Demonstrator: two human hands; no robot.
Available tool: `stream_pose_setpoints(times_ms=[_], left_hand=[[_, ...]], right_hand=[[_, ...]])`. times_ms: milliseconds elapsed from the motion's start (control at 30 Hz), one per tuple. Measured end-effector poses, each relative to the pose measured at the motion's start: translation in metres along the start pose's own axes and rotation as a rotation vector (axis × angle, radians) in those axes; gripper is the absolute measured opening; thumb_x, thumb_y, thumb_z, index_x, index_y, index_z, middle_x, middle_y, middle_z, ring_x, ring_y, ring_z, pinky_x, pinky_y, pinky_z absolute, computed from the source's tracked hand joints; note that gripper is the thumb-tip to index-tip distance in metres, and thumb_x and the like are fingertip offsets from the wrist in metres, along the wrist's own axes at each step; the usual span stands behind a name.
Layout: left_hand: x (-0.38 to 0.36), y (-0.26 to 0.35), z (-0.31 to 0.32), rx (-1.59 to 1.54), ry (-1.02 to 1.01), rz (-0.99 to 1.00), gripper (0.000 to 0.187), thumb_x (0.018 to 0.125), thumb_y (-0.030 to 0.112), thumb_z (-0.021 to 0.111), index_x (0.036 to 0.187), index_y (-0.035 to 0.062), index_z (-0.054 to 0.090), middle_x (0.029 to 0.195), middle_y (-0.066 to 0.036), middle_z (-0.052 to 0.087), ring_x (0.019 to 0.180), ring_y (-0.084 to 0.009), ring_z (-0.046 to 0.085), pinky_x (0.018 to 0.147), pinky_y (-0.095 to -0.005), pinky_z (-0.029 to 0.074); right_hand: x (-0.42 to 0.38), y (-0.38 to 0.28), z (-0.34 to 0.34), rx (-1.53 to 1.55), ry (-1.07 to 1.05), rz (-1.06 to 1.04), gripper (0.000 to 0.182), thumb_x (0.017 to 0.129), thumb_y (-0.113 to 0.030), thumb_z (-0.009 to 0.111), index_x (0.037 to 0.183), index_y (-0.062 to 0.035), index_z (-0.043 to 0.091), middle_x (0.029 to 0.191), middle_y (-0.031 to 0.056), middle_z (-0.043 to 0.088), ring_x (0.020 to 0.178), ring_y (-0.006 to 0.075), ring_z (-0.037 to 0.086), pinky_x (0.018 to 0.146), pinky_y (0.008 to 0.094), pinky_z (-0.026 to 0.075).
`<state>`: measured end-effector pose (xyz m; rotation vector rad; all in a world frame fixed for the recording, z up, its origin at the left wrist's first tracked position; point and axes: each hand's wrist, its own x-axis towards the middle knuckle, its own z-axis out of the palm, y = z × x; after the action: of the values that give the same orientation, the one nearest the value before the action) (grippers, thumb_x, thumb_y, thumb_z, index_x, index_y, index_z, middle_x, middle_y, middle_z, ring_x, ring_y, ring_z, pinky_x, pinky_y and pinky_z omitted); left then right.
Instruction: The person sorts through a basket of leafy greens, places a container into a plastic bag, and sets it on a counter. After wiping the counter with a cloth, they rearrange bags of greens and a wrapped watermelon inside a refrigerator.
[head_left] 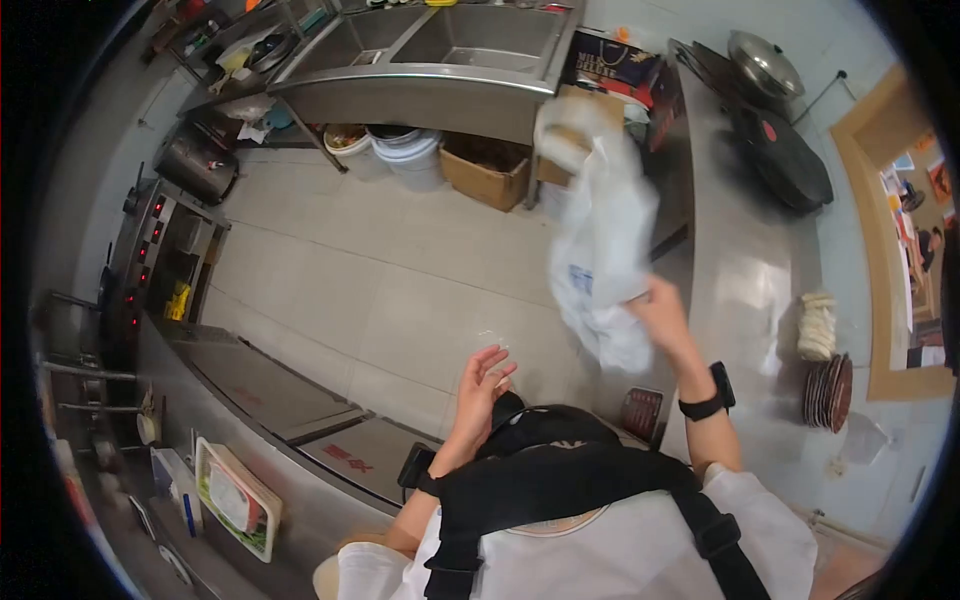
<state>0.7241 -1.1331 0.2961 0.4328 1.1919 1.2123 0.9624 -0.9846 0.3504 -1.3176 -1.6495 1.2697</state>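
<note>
A white plastic bag (600, 250) with blue print hangs in the air over the floor, blurred by motion. My right hand (662, 318) is closed on its lower right side, and the bag's looped handle sticks up at the far end. My left hand (482, 390) is held in front of my body, apart from the bag, with its fingers spread. Near those fingertips is a faint, clear shape too small to make out. Dark bands circle both wrists.
A steel double sink (480, 40) stands at the back, with white buckets (412, 160) and a cardboard box (487, 170) beneath. On the right, a steel counter (750, 260) bears a black pan (785, 160) and stacked brown plates (828, 393). Steel units line the left.
</note>
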Motion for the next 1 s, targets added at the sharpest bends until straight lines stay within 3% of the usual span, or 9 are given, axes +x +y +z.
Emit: stream_pose_setpoints(times_ms=[67,267,467,533,567,600,700,833,1000], left_hand=[[0.022,0.016,-0.012,0.012,0.055,-0.034,0.037,0.085,0.014,0.045,0.121,0.0079,0.036,0.124,-0.012,0.04,0.107,-0.0199,0.046,0.085,-0.0312,0.038],[0.063,0.085,-0.037,-0.139,0.053,-0.038,0.046,0.087,0.031,0.045,0.125,0.0081,0.033,0.124,-0.012,0.041,0.109,-0.0236,0.045,0.085,-0.0388,0.041],[0.158,0.11,-0.073,-0.322,-0.227,-0.267,0.053,0.089,0.039,0.038,0.128,0.004,0.031,0.121,-0.015,0.045,0.109,-0.0249,0.045,0.089,-0.0399,0.04],[0.213,0.097,-0.089,-0.216,-0.293,-0.267,0.05,0.085,0.032,0.048,0.122,0.0,0.039,0.116,-0.016,0.049,0.109,-0.0266,0.046,0.09,-0.0367,0.038],[0.214,0.136,-0.058,0.317,-0.257,0.067,0.047,0.082,0.026,0.052,0.119,-0.001,0.042,0.115,-0.015,0.05,0.109,-0.027,0.045,0.09,-0.036,0.038],[0.216,0.169,-0.032,0.839,-0.198,0.41,0.045,0.079,0.021,0.055,0.116,-0.0019,0.044,0.115,-0.015,0.051,0.109,-0.0275,0.045,0.09,-0.0354,0.037],[0.261,0.21,-0.007,0.912,-0.168,0.441,0.035,0.076,0.009,0.052,0.109,-0.0026,0.049,0.108,-0.018,0.054,0.104,-0.0287,0.049,0.087,-0.0349,0.038],[0.332,0.253,0.004,1.197,0.024,0.659,0.027,0.072,0.004,0.048,0.097,-0.0036,0.053,0.087,-0.021,0.057,0.081,-0.0358,0.054,0.072,-0.0411,0.043],[0.383,0.243,0.023,1.777,-0.187,0.889,0.017,0.068,0.007,0.049,0.079,-0.0026,0.057,0.077,-0.016,0.058,0.072,-0.0307,0.057,0.06,-0.0399,0.045]], right_hand=[[0.026,0.018,0.025,-0.313,0.063,-0.076,0.015,0.07,-0.008,0.063,0.08,-0.0008,0.056,0.073,0.0031,0.059,0.069,0.0083,0.052,0.062,0.0266,0.043],[0.076,-0.027,0.094,0.059,-0.291,-0.068,0.017,0.066,-0.002,0.062,0.077,-0.0032,0.05,0.073,0.0007,0.052,0.067,0.0069,0.046,0.06,0.0233,0.04],[0.13,-0.017,0.161,-0.191,-0.684,-0.781,0.023,0.066,-0.014,0.065,0.082,-0.004,0.053,0.074,0.0101,0.051,0.076,0.0306,0.05,0.07,0.0369,0.041],[0.163,-0.015,0.175,-0.004,-0.792,-0.716,0.026,0.068,-0.015,0.065,0.089,-0.004,0.053,0.086,0.0138,0.051,0.084,0.0307,0.05,0.077,0.0369,0.041],[0.179,-0.027,0.168,-0.418,-0.989,-0.432,0.038,0.071,-0.018,0.064,0.104,-0.0042,0.052,0.099,0.0161,0.053,0.095,0.0296,0.049,0.086,0.0359,0.038],[0.194,-0.014,0.159,0.109,-0.97,-0.35,0.05,0.073,-0.021,0.065,0.115,-0.0033,0.046,0.113,0.0154,0.05,0.105,0.0261,0.047,0.092,0.0331,0.035],[0.255,-0.044,0.122,0.086,-1.006,-0.1,0.046,0.074,-0.016,0.065,0.115,-0.0031,0.047,0.114,0.0111,0.051,0.104,0.0189,0.047,0.091,0.0301,0.035],[0.342,0.004,0.099,0.03,-0.866,-0.021,0.046,0.077,-0.017,0.061,0.118,-0.0022,0.044,0.107,0.0075,0.055,0.1,0.0138,0.049,0.09,0.0291,0.036],[0.382,-0.013,0.071,0.854,-0.42,0.219,0.07,0.073,-0.027,0.066,0.129,-0.0042,0.029,0.12,0.0119,0.043,0.109,0.0206,0.044,0.093,0.034,0.034]])
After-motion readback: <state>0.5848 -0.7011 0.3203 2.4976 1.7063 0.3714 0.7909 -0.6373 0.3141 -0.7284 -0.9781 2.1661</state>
